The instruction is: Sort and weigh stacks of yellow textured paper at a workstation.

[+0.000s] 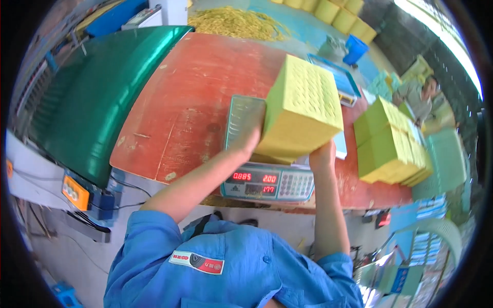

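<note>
A tall block of yellow paper [300, 110], its top marked with rows of curved cuts, is between my two hands over a digital weighing scale [267, 182]. My left hand [251, 131] presses against the block's left side, fingers partly hidden and blurred. At its lower right corner, my right hand [323, 155] grips it from below. The block leans a little; I cannot tell whether it touches the scale's metal pan [240, 115]. More yellow paper shows beneath its lower edge. Red digits are lit on the scale's front panel, beside a keypad.
The worn red table [185, 92] carries the scale. To the right stand more yellow paper stacks [390, 141], with a person [418, 100] beyond. A second blue-framed scale [336, 77] sits behind the block. A green conveyor belt [97, 87] runs at left; yellow scraps [236, 23] lie behind.
</note>
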Demonstrator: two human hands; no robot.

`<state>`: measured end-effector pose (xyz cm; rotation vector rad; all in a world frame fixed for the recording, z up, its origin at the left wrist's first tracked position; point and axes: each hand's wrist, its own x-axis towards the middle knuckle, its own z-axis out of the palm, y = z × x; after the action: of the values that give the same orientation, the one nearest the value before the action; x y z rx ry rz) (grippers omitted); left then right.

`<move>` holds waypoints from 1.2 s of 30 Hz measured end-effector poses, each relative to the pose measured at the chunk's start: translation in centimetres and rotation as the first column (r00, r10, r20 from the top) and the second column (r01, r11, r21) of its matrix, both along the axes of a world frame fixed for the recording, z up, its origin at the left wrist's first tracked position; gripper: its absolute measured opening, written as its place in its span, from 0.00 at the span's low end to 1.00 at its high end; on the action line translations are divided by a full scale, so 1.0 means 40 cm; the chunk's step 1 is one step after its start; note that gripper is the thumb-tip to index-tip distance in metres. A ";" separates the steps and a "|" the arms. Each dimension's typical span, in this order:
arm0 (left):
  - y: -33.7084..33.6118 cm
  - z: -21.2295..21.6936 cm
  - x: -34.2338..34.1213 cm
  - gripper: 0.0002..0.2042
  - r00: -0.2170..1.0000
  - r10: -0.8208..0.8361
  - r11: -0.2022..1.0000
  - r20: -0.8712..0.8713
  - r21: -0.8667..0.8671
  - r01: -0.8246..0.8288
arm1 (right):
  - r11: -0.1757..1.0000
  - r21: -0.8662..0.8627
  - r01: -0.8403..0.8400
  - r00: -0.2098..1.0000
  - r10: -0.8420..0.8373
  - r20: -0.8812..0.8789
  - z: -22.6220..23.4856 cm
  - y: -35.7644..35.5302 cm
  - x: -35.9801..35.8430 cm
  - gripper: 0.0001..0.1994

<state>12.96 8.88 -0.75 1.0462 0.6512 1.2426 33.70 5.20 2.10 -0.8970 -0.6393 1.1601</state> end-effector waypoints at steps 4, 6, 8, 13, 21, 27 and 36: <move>-0.073 0.062 0.034 0.29 0.983 0.183 0.950 -0.002 0.257 -0.177 | 0.995 -0.097 0.015 0.999 -0.019 -0.032 0.006 -0.022 -0.001 0.24; -0.066 0.029 0.055 0.31 0.968 0.244 0.943 -0.059 0.247 -0.223 | 0.999 -0.039 -0.005 0.999 0.007 0.043 0.027 -0.025 -0.026 0.26; -0.070 0.036 0.055 0.33 0.955 0.269 0.942 -0.129 0.244 -0.232 | 1.000 -0.029 -0.002 0.998 0.004 0.067 0.016 -0.011 -0.007 0.27; -0.075 0.037 0.047 0.34 0.969 0.184 0.963 -0.164 0.229 -0.144 | 1.000 -0.011 -0.010 0.999 0.010 0.044 0.014 -0.004 -0.006 0.28; -0.061 0.045 0.024 0.30 0.993 -0.044 0.998 0.112 0.053 0.038 | 0.996 -0.044 0.079 0.997 -0.078 0.022 0.014 -0.008 -0.028 0.27; -0.136 0.003 -0.189 0.30 0.891 0.434 0.897 -0.132 0.150 -0.415 | 0.986 0.165 0.015 1.000 -0.019 0.022 0.047 -0.050 0.076 0.17; -0.463 -0.131 -0.281 0.28 0.370 0.481 0.577 -0.794 -0.031 -0.816 | 0.968 -0.001 0.253 0.941 -0.245 0.233 -0.179 -0.332 0.404 0.11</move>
<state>1.72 -9.66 -5.99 0.8670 2.0933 1.2237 49.86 -8.08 -5.07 -1.1166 -0.6745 0.8469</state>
